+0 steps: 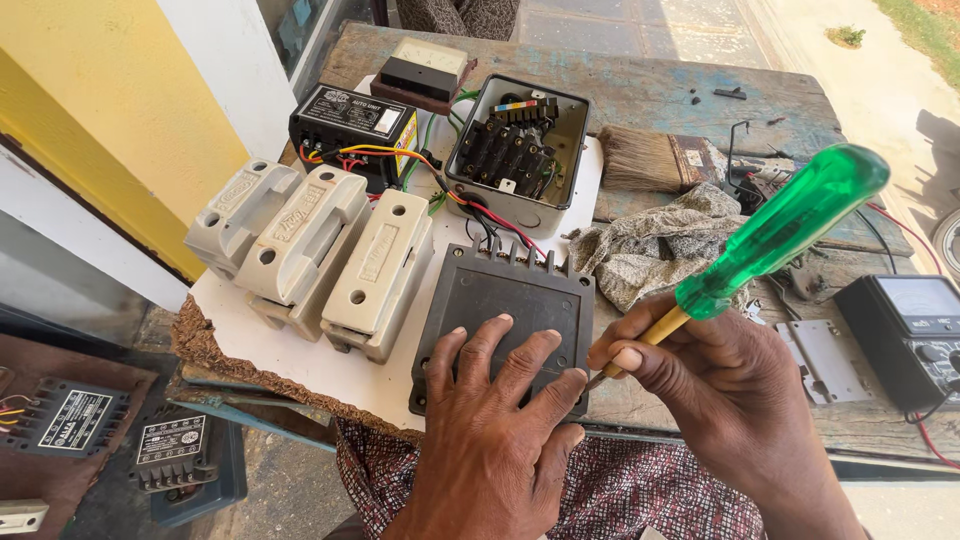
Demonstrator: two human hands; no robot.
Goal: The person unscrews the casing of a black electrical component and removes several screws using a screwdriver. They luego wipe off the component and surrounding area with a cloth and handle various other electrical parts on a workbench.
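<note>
Left hand (490, 400) flat on black cover (505, 320), near edge of white board (300, 360), pinning it. Right hand (700, 380) clenched on green screwdriver (770, 235), tip at cover's near-right corner screw. Cover seated; screw mid-turn, tight or loose unclear. Fuse holders (310, 255) left, untouched.

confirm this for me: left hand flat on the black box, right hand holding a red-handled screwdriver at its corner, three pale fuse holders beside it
Not quite: the screwdriver has a green handle, not red, as the head view shows. The rest stands: the left hand lies flat on the black box, the right hand holds the tool at its corner, three pale fuse holders beside it.
</note>
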